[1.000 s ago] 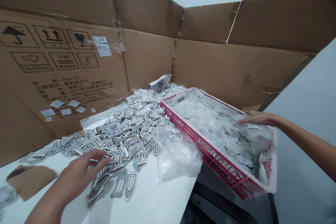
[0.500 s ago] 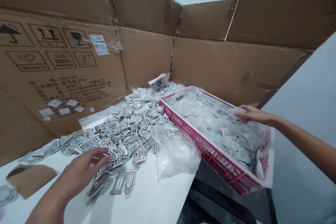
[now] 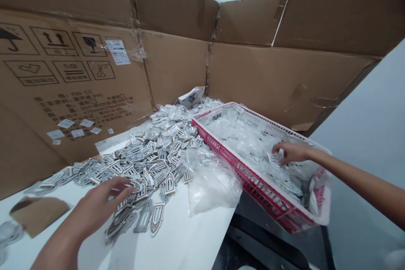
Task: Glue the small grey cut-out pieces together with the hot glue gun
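My left hand (image 3: 103,202) rests at the near edge of a heap of small arch-shaped pieces (image 3: 158,166), grey and white with brown trim. Its fingers are curved, with a gap between them and the thumb; the fingertips touch or lie just above the pieces, and I see none gripped. On the right, my right hand (image 3: 292,153) hangs over a pink plastic basket (image 3: 253,178) filled with small clear plastic bags (image 3: 234,133). Its fingers point down, bent and apart, with nothing visible in them.
A crumpled clear plastic bag (image 3: 213,183) lies between heap and basket. Brown cardboard walls (image 3: 177,67) stand behind the white table (image 3: 180,236). A folded piece of brown cardboard (image 3: 39,215) lies at the left. Below the basket is something black (image 3: 268,240).
My right hand has moved from the basket's far rim inward and down over the bags, its fingers now bent downward. My left hand has stayed in place.
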### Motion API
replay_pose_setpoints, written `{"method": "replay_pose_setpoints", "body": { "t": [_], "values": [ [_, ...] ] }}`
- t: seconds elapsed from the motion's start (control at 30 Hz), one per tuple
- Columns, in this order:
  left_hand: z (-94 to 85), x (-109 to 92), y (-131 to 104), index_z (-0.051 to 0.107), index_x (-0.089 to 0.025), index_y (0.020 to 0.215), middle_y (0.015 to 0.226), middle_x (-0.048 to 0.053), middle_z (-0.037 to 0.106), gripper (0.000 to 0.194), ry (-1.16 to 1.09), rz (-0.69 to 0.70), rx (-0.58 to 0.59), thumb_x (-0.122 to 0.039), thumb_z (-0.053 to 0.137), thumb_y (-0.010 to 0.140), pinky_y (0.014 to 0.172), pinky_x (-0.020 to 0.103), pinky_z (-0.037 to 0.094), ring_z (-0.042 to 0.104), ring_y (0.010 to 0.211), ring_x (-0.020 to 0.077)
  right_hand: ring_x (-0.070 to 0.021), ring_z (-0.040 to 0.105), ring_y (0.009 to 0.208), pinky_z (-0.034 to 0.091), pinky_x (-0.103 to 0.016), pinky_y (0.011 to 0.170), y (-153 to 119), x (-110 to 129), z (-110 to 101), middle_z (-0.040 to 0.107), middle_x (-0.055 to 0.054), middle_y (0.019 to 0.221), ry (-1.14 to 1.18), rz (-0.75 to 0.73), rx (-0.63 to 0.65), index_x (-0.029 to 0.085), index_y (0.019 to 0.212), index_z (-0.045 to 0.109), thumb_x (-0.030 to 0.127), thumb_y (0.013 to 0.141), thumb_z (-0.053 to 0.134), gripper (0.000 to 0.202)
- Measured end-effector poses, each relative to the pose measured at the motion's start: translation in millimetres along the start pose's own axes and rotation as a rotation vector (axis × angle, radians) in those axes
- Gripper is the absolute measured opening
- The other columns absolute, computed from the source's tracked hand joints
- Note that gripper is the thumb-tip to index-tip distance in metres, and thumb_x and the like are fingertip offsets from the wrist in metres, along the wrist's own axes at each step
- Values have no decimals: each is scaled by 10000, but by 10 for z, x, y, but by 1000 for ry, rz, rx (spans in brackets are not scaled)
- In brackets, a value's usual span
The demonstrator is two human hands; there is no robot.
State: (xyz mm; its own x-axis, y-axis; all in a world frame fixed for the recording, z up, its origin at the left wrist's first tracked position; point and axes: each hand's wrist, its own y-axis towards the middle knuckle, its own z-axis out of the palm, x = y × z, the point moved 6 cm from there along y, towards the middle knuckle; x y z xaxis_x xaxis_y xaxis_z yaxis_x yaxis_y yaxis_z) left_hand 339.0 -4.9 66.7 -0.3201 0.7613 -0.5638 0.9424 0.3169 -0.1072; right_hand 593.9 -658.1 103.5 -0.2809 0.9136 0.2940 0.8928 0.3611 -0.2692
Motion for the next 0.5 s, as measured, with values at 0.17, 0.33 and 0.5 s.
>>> {"method": "replay_pose_setpoints", "body": {
  "t": [0.17, 0.33, 0.5],
  "values": [
    [-5, -32, -26, 764, -253, 1082, 1245, 73, 795, 584, -1, 5, 11, -735, 577, 812, 993, 399, 531, 716, 1106, 332, -337, 646, 913, 472, -422, 848, 106, -54, 194, 689, -88, 883, -176, 4, 9, 253, 773, 604, 241, 534, 770, 291],
    [-43, -65, -50, 779, -245, 1042, 1206, 103, 802, 615, -10, 8, -12, -764, 569, 790, 931, 397, 564, 738, 1065, 336, -296, 598, 854, 454, -404, 804, 77, -55, 97, 632, -56, 820, -158, -45, 70, 254, 662, 508, 235, 510, 791, 322],
    [-69, -98, -116, 782, -240, 1019, 1150, 112, 810, 607, -25, 3, -53, -755, 579, 769, 838, 377, 592, 754, 1025, 332, -261, 550, 739, 453, -414, 734, -35, 265, -324, 605, -62, 710, 205, -53, -36, 257, 663, 584, 357, 578, 887, 331]
  ]
}}
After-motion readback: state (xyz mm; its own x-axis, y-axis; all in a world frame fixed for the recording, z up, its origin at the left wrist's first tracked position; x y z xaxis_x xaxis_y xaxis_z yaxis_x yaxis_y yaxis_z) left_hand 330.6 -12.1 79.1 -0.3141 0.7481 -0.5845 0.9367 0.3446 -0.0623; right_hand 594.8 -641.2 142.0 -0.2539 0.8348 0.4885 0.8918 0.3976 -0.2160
